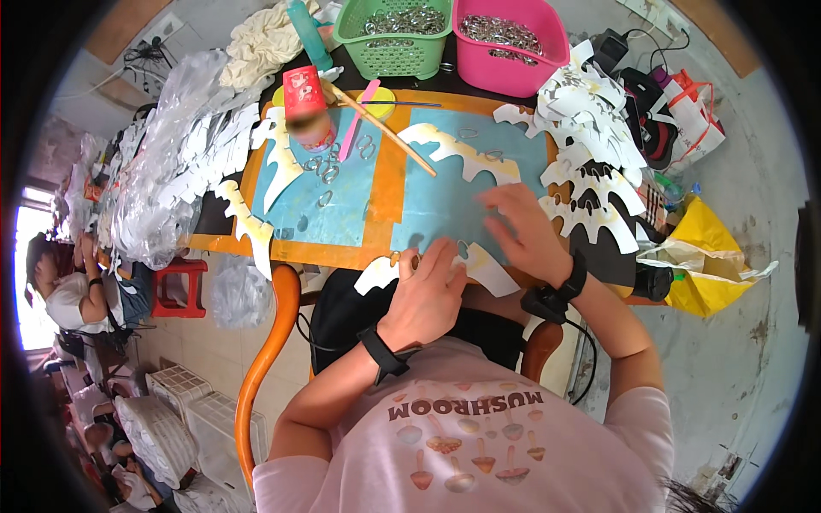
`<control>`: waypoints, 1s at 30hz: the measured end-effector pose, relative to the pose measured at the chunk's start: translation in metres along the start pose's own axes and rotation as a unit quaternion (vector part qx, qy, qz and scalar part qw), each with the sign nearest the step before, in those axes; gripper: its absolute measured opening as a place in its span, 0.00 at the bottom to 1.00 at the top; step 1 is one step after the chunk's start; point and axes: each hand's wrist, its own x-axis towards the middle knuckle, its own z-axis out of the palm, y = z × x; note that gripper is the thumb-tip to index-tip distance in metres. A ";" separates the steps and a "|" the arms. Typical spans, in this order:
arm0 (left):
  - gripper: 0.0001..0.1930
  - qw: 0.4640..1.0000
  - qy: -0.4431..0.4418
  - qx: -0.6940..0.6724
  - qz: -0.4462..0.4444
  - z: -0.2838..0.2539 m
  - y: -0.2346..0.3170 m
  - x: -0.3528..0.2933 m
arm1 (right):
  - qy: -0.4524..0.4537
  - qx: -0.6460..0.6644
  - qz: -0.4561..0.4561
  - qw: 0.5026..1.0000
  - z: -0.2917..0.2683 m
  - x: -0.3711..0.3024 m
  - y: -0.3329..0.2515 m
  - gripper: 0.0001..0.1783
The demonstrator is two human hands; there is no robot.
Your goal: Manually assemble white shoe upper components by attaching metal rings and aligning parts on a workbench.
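Observation:
At the table's near edge lies a white scalloped cut-out piece (pixel 489 272) with yellowish stains along its curved edge. My left hand (pixel 425 292) is over its middle, fingers bent and pressed onto it, hiding that part. Just to the right, my right hand (pixel 523 232) hovers over the blue mat (pixel 329 218) with its fingers apart and slightly blurred; nothing shows in it. Beyond it rests another scalloped piece (pixel 457 152) with metal rings near it. Several loose oval metal rings (pixel 325 200) are scattered on the mat's left half.
Green (pixel 393 56) and pink (pixel 513 73) baskets of metal rings stand at the back. A red cup (pixel 303 90), wooden stick (pixel 393 138) and pink stick (pixel 351 132) sit before them. White pieces pile up at right (pixel 590 111) and left (pixel 222 141). Another person (pixel 73 295) sits far left.

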 end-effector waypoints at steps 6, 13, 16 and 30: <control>0.24 0.999 0.018 0.033 -0.015 -0.001 0.002 -0.007 | -0.063 0.067 0.056 0.994 0.012 0.002 -0.004 0.06; 0.26 0.998 0.049 0.029 -0.020 0.001 -0.006 -0.022 | -0.052 0.281 0.230 0.930 0.018 -0.005 -0.022 0.22; 0.28 0.996 0.078 0.052 -0.008 0.001 -0.009 -0.022 | -0.095 0.252 0.198 0.942 0.020 -0.008 -0.019 0.28; 0.09 0.771 0.031 -0.568 -0.288 0.007 -0.001 -0.029 | 0.153 0.523 0.209 0.812 0.061 -0.019 -0.052 0.21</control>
